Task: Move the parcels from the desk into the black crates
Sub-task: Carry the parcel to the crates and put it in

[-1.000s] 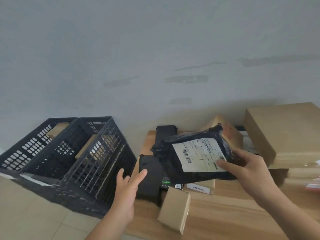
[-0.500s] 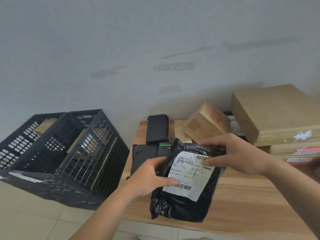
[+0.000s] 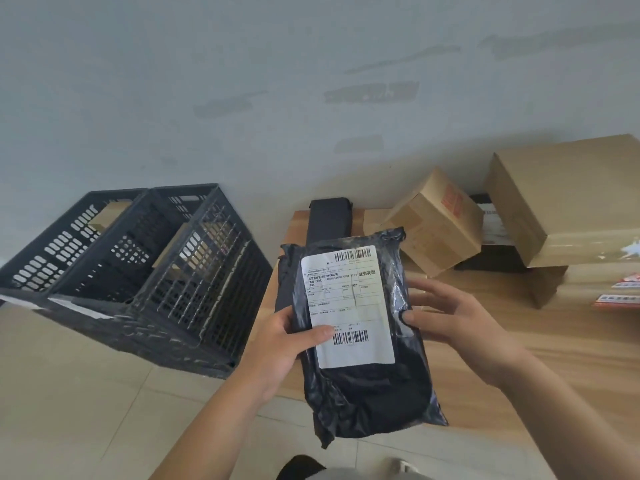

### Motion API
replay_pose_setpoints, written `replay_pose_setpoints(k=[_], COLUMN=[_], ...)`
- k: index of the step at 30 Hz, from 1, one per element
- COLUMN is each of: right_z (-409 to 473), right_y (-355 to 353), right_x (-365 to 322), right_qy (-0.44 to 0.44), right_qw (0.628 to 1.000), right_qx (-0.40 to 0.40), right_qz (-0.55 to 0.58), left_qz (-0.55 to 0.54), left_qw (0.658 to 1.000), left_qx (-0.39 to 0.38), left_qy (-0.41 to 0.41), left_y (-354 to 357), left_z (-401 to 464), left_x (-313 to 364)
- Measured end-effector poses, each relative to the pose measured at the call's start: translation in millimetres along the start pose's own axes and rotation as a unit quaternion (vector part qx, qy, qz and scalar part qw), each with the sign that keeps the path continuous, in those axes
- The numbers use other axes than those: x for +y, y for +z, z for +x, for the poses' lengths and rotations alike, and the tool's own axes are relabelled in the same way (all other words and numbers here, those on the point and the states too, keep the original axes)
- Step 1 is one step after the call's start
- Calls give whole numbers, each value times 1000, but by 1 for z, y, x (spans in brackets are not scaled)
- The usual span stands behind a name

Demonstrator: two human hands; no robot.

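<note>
Black plastic mailer parcel (image 3: 360,386) with a white rectangular shipping label (image 3: 348,306), head view: it is held upright above the near left edge of the light wooden desk (image 3: 519,344), label facing the camera, barcodes at the label's top and bottom. Left hand (image 3: 280,344) grips the parcel's left edge, thumb laid across the label's lower left corner and fingers curled behind the parcel. Right hand (image 3: 460,320) is spread, fingers nearly straight, its thumb tip touching the parcel's right edge; it holds nothing. To the left of the desk, two black perforated plastic crates (image 3: 138,268) stand side by side on the pale tiled floor (image 3: 86,393), each containing a brown cardboard box. On the desk's far side, behind the parcel, lies a flat black rectangular packet (image 3: 329,218); right of it sits a tilted small brown cardboard box (image 3: 436,223) with red print, and further right a large brown cardboard box (image 3: 571,195) rests on a stack of other packages.
</note>
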State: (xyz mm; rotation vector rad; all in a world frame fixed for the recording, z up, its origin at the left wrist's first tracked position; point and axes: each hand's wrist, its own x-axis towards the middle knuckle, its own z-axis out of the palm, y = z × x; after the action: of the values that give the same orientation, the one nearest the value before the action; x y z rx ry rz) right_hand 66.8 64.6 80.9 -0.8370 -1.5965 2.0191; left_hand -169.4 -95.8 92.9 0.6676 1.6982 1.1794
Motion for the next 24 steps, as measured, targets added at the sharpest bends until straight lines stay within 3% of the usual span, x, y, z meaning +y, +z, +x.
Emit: replay_pose_setpoints(k=[8,15,24], right_z=[-12,-13,-10], right_y=[50,112,209], right_x=[19,24,33], right_qy=[45,72,135], right_qw=[996,995,990], right_qx=[68,64,25], right_qz=[20,26,-35], left_qz=[-55,-120,-156], left_qw=[998,988,986], left_qx=[-35,-91,-13], left_qy=[15,-15,-53], left_y=[-22,-85,-164], left_z=[-11,-50,-110], left_x=[-8,-39,-88])
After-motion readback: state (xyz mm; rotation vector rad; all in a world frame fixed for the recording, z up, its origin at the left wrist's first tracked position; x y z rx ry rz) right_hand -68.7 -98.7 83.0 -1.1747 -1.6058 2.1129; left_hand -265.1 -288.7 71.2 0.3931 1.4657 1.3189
